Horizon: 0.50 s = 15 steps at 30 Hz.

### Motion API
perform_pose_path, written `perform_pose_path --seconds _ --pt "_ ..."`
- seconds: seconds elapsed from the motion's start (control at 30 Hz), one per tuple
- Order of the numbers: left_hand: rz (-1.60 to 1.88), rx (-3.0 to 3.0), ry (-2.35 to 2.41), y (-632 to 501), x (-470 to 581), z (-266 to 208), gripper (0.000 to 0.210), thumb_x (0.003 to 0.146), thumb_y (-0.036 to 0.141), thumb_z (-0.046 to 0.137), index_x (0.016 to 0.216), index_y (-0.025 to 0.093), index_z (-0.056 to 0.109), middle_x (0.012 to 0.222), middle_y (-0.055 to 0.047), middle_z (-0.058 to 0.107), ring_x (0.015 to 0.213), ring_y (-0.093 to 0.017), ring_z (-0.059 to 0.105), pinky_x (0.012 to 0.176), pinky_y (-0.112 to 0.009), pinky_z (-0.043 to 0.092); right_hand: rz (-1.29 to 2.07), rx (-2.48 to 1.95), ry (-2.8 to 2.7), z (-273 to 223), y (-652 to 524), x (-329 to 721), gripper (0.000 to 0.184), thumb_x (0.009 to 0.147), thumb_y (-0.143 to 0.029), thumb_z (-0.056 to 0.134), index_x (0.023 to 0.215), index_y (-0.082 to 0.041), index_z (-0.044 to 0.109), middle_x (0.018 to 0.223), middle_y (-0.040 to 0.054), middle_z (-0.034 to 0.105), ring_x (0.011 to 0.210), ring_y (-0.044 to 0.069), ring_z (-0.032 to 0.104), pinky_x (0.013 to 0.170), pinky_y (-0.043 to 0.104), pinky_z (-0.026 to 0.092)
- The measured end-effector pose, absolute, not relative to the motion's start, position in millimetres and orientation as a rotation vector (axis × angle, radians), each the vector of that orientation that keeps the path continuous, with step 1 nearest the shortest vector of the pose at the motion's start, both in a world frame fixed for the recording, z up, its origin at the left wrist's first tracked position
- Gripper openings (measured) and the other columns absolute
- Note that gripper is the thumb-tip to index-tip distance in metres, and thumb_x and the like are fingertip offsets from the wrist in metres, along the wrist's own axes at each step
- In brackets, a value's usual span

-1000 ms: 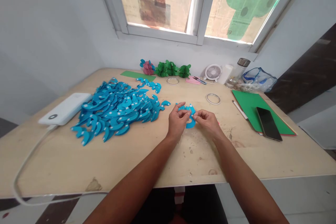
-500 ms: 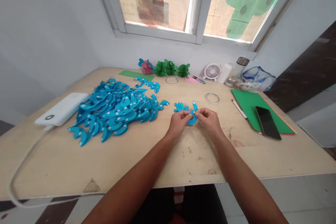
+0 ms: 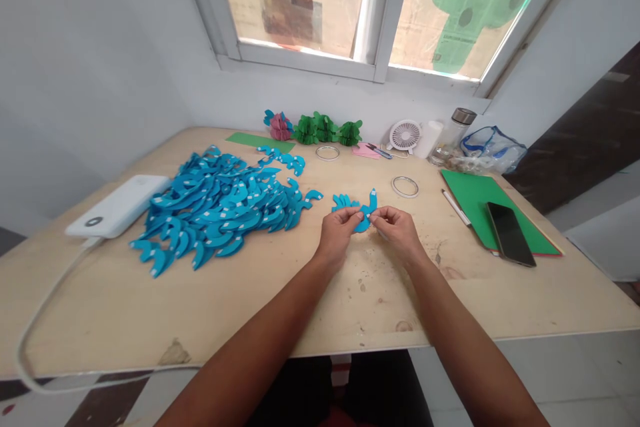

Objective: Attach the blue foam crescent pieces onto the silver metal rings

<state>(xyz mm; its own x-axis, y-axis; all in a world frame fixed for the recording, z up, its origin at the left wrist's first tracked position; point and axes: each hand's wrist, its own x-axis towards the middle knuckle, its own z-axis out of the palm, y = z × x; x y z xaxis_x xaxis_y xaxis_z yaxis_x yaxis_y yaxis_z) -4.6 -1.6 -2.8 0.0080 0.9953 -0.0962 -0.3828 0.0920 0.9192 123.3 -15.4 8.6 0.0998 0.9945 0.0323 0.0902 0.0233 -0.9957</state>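
Note:
Between both hands is a curved blue paper piece [image 3: 363, 223] with small white squares on it; one arm of it points up and away from me. My left hand [image 3: 340, 233] pinches its left side, thumb and forefinger together. On the other side, my right hand [image 3: 397, 232] pinches its right part in the same way. Just beyond my left fingers lie several small blue paper strips [image 3: 344, 201] on the table. To the left spreads a large heap of blue paper pieces [image 3: 225, 203], many with white squares.
A white power bank [image 3: 117, 205] with a cable sits left of the heap. Two tape rolls, one by a roll [image 3: 405, 187], lie farther back. Green paper ornaments [image 3: 323, 128] and a small fan [image 3: 405, 136] line the wall. A phone [image 3: 510, 233] rests on green sheets [image 3: 473, 203] at right.
The blue piece has shifted and turned slightly between my fingers, and more of its upright arm shows. Both hands stay pinched in nearly the same place.

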Motion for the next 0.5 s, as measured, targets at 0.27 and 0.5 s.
perform_pose_path --seconds 0.27,0.5 --pt "1.331 0.743 0.978 -0.9 -4.2 -2.9 0.021 0.054 0.023 0.075 0.073 0.013 0.07 0.072 -0.003 0.068 0.071 -0.014 0.06 0.069 -0.027 0.047 1.048 -1.295 -1.241 12.5 -16.5 120.3 0.023 0.061 -0.037 0.069 0.068 -0.016 0.063 0.063 -0.0002 0.059 0.055 0.01 0.048 0.054 0.024 0.035" --pt "1.333 0.791 0.9 -2.2 -2.7 -4.7 0.019 0.056 0.024 0.074 0.071 0.013 0.069 0.069 -0.002 0.067 0.068 -0.013 0.06 0.072 -0.028 0.047 1.047 -1.296 -1.224 11.2 -16.0 121.2 0.022 0.061 -0.036 0.068 0.07 -0.016 0.063 0.06 -0.0019 0.057 0.051 0.009 0.045 0.052 0.024 0.033"
